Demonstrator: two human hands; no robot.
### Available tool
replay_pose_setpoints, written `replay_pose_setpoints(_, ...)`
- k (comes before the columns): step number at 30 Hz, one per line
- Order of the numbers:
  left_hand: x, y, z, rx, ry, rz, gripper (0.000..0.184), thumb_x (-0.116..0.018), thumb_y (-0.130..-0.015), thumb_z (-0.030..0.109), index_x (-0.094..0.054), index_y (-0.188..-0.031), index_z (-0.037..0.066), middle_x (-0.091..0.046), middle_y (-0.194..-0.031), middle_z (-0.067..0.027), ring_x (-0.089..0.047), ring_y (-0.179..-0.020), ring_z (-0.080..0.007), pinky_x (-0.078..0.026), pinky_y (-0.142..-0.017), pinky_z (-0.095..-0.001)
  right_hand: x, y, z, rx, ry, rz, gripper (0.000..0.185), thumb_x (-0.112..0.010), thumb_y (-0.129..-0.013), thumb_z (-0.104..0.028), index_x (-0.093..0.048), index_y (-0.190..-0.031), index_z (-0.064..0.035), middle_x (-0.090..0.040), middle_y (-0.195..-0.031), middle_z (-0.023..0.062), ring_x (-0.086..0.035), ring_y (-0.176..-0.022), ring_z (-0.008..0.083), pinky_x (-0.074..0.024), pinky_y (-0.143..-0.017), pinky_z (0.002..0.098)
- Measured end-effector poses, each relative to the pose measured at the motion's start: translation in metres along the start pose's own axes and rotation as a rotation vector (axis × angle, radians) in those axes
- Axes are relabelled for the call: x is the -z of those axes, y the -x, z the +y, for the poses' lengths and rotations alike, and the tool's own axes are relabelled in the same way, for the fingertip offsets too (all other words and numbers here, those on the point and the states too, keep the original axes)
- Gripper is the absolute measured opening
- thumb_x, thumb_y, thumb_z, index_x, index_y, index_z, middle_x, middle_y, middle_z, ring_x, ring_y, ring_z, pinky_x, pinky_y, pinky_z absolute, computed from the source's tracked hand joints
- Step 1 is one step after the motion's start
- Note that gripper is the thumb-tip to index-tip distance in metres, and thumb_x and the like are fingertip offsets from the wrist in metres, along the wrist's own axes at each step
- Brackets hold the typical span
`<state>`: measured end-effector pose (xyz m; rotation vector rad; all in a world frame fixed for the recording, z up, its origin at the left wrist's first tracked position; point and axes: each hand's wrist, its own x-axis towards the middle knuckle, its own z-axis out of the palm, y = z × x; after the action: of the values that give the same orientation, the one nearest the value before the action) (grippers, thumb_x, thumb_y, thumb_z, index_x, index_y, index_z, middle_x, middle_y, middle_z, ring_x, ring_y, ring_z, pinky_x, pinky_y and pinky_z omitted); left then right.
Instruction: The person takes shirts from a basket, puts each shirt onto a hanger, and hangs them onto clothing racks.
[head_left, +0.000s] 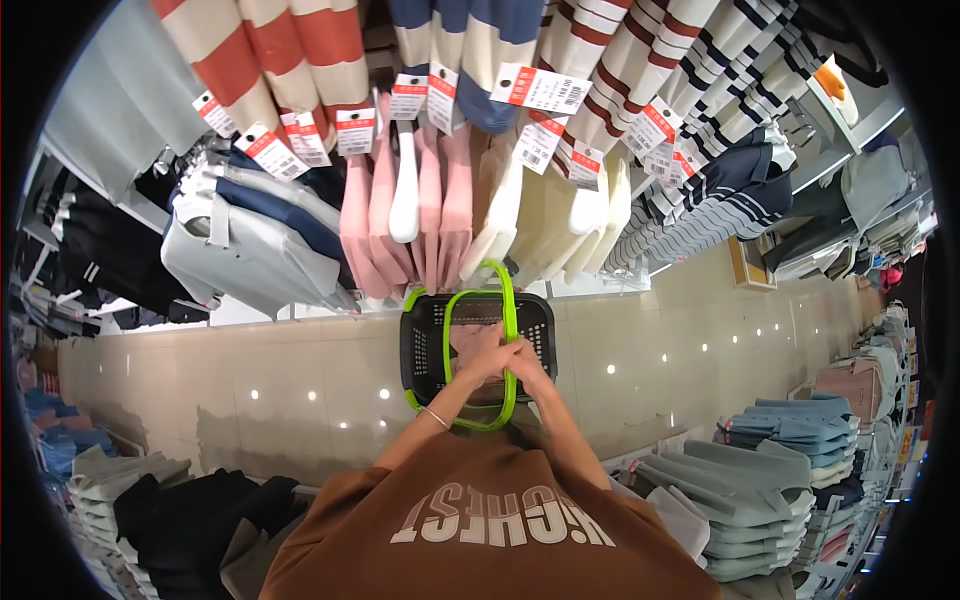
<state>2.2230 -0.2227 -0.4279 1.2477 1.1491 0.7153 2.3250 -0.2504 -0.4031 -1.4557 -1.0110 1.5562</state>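
Note:
A black shopping basket [427, 345] with bright green handles [509, 300] hangs in front of my body. Something pink, like cloth, lies inside it, partly covered by my hands. My left hand [484, 358] and my right hand [527, 362] meet at the right-hand green handle. One reaches in from the lower left with a thin bracelet on its wrist, the other from the lower right. Fingers of both overlap around the handle, and the exact grip of each is partly hidden. The second green handle stands upright to the left of them.
Pink tops [455, 200], cream tops [600, 225] and grey tops [245, 255] hang on the rack ahead, under striped clothes with price tags [540, 88]. Folded clothes are stacked at the lower right [750, 500] and dark ones [200, 520] at the lower left. A tiled floor [290, 370] runs between.

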Motion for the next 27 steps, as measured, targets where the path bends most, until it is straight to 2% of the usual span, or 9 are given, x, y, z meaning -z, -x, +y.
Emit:
replay_pose_setpoints(2,-0.012,0.003,0.003,0.052,-0.019,-0.004,0.032,-0.062,-0.086,0.021,-0.056,-0.112,0.003,-0.06,-0.096,-0.0091,-0.057,-0.088,-0.0158,-0.048,-0.075,-0.0296,0.013,-0.004,0.011,-0.009,-0.02,0.011,0.026,-0.056,-0.081,-0.006,-0.053,-0.107,-0.002,-0.059,-0.084,0.0036,-0.057,-0.08,0.0116,-0.048,-0.071,0.0275)
replay_pose_setpoints(5,-0.035,-0.001,0.0,0.056,0.065,-0.011,0.027,-0.056,-0.091,0.028,-0.056,-0.099,0.003,-0.057,-0.086,-0.0069,-0.054,-0.073,-0.0129,-0.046,-0.058,-0.0279,0.055,-0.029,0.051,-0.023,0.133,-0.044,0.025,-0.054,-0.081,-0.006,-0.052,-0.105,-0.0005,-0.06,-0.083,0.007,-0.059,-0.075,0.0148,-0.0494,-0.068,0.0288)
replay_pose_setpoints(6,-0.042,-0.002,-0.011,0.134,0.189,-0.002,0.027,-0.056,-0.091,0.027,-0.057,-0.1,0.002,-0.058,-0.088,-0.0074,-0.055,-0.074,-0.0129,-0.046,-0.06,-0.028,0.061,-0.036,0.064,-0.016,0.171,-0.012,0.012,-0.047,-0.086,-0.006,-0.058,-0.087,-0.0029,-0.057,-0.067,0.0034,-0.055,-0.053,0.0126,-0.0471,-0.048,0.0288)
replay_pose_setpoints(8,-0.062,-0.011,-0.062,0.127,0.318,0.133,0.031,-0.053,-0.093,0.025,-0.059,-0.106,-0.002,-0.062,-0.095,-0.008,-0.059,-0.078,-0.0128,-0.048,-0.065,-0.0285,0.079,-0.048,0.074,-0.172,0.193,0.009,0.008,-0.048,-0.086,-0.007,-0.056,-0.086,-0.0037,-0.055,-0.066,0.0028,-0.052,-0.049,0.0129,-0.0475,-0.046,0.0292)
replay_pose_setpoints(11,-0.07,0.0,-0.108,0.13,0.07,0.348,0.035,-0.056,-0.091,0.027,-0.061,-0.108,-0.003,-0.065,-0.095,-0.0079,-0.06,-0.081,-0.013,-0.049,-0.072,-0.0285,0.1,-0.059,0.083,-0.34,0.131,0.024,0.002,-0.05,-0.086,-0.007,-0.051,-0.088,-0.0071,-0.05,-0.067,0.002,-0.05,-0.047,0.0127,-0.0503,-0.047,0.0303)
replay_pose_setpoints(15,-0.074,0.049,-0.145,0.479,0.265,0.67,0.036,-0.06,-0.087,0.031,-0.064,-0.105,0.0,-0.067,-0.092,-0.0108,-0.06,-0.089,-0.0164,-0.047,-0.08,-0.0302,0.131,-0.08,0.118,-0.405,0.05,-0.018,0.002,-0.051,-0.086,-0.007,-0.049,-0.085,-0.0062,-0.05,-0.066,0.0031,-0.05,-0.049,0.0145,-0.048,-0.048,0.0314)
replay_pose_setpoints(19,-0.085,0.112,-0.201,0.711,0.368,0.941,0.043,-0.057,-0.085,0.035,-0.064,-0.108,0.0,-0.066,-0.101,-0.0187,-0.062,-0.1,-0.0271,-0.046,-0.087,-0.0358,0.157,-0.087,0.161,-0.368,0.155,0.004,0.007,-0.051,-0.086,-0.007,-0.049,-0.081,-0.0031,-0.05,-0.062,0.0044,-0.049,-0.048,0.0166,-0.0436,-0.045,0.0314)
replay_pose_setpoints(23,-0.116,0.178,-0.209,0.966,0.234,0.979,0.042,-0.057,-0.081,0.034,-0.066,-0.106,0.001,-0.067,-0.102,-0.0187,-0.062,-0.102,-0.0285,-0.045,-0.089,-0.0356,0.169,-0.102,0.185,-0.377,0.195,0.046,0.007,-0.05,-0.086,-0.009,-0.048,-0.083,-0.0033,-0.048,-0.063,0.0042,-0.048,-0.048,0.0165,-0.0441,-0.045,0.0314)
replay_pose_setpoints(27,-0.178,0.23,-0.269,1.132,0.273,0.85,0.04,-0.058,-0.079,0.032,-0.068,-0.103,0.002,-0.068,-0.099,-0.0186,-0.063,-0.1,-0.0289,-0.046,-0.089,-0.0355,0.171,-0.114,0.191,-0.374,0.239,0.025,0.007,-0.05,-0.086,-0.009,-0.047,-0.085,-0.0022,-0.048,-0.066,0.0047,-0.048,-0.049,0.0157,-0.0431,-0.045,0.0307)
